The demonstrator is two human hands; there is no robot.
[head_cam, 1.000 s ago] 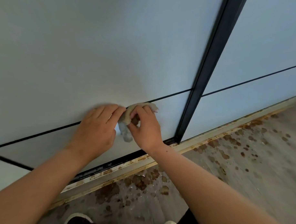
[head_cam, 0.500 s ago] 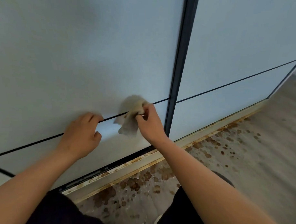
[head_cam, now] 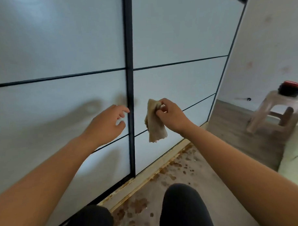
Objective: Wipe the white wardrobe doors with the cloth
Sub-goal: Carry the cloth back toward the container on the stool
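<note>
Two white wardrobe doors fill the view: the left door (head_cam: 58, 48) and the right door (head_cam: 176, 35), split by a black vertical frame (head_cam: 130, 79) and thin black horizontal lines. My right hand (head_cam: 172, 116) pinches the top corner of a beige cloth (head_cam: 155, 122), which hangs loose in front of the lower part of the right door. My left hand (head_cam: 108, 124) is held in the air with its fingers apart, close to the black frame, holding nothing.
A stained floor rail (head_cam: 147, 177) runs along the doors' bottom edge, with brown spots on the grey floor (head_cam: 180, 171). My knees (head_cam: 182, 204) are low in view. At the right stand a wooden stool (head_cam: 278, 111) bearing a red-and-black object (head_cam: 291, 86), and a pale cushion edge (head_cam: 296, 151).
The view has swung up and right. My right hand lifted the cloth off the left door, so it now dangles before the right door. My left hand left the door and opened.
</note>
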